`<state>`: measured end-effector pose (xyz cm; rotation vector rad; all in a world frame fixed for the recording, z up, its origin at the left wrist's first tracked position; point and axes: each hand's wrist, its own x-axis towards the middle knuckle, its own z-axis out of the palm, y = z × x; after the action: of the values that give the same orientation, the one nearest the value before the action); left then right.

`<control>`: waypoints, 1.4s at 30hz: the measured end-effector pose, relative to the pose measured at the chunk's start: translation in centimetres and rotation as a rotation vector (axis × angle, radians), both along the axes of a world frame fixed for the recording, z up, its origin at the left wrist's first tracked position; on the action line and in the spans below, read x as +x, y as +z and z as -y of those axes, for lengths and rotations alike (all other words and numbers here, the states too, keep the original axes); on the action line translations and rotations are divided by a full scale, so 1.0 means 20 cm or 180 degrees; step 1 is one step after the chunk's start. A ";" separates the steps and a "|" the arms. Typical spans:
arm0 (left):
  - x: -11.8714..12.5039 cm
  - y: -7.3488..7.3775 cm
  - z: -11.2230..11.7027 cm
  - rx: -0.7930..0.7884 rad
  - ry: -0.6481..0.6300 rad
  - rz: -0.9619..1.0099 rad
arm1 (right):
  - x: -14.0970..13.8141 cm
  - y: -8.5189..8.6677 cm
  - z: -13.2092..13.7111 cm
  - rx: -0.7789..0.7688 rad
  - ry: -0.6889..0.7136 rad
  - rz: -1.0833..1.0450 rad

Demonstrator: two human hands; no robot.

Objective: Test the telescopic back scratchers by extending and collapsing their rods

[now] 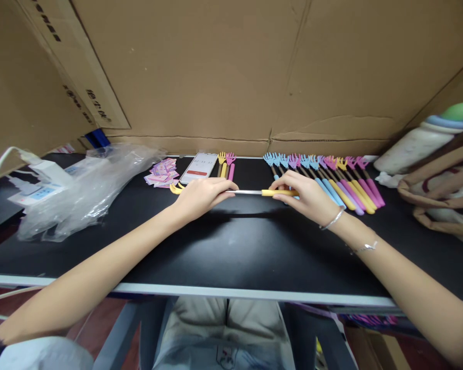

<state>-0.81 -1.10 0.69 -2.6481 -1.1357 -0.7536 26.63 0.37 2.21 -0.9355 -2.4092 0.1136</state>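
Held scratcher: the yellow scratcher [249,192] lies level, left to right, between both hands above the desk [231,241]; its claw end points left, its handle right, and a bare silver stretch of shaft shows in the middle.
Left hand: the left hand [203,197] has its grip closed around the scratcher toward the claw end, thumb and fingertips together on the shaft; the claw tips stick out past the hand's left side.
Right hand: the right hand [306,194] grips the yellow handle between thumb and fingers; two bracelets circle the wrist and forearm.
Scratcher row: blue, purple, pink and yellow scratchers [343,195] lie side by side at far right, claws toward the cardboard [216,67].
Small group: yellow and pink scratchers [223,170] lie just right of the phone [198,169].
Phone: its screen shows digits and a red button; pink cards [162,173] are heaped just left of it.
Left side: clear plastic [96,190] beside a power strip [42,194].
Right edge: a bottle [416,141] leans beyond a tan-handled bag [416,190].
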 end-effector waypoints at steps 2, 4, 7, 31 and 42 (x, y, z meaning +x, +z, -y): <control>0.00 0.00 0.00 0.0104 -0.0005 0.0036 | 0.00 0.00 0.00 -0.0015 0.0047 -0.0014; 0.00 0.00 0.00 0.0184 -0.0020 0.0071 | 0.00 0.00 0.00 -0.0057 0.0079 -0.0029; 0.00 0.00 0.01 0.0299 -0.0003 0.0089 | 0.00 0.01 0.00 -0.0146 0.0092 -0.0063; 0.03 0.01 0.03 0.1272 0.0079 -0.0293 | -0.01 0.01 0.02 -0.1000 -0.0054 0.0144; 0.00 0.02 0.02 0.0966 0.0465 -0.0234 | 0.02 0.06 0.02 -0.0807 -0.0453 0.0445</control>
<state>-0.78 -1.41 1.14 -2.2976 -1.0851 -0.7296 26.95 -0.08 3.37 -1.2645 -2.4848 0.3164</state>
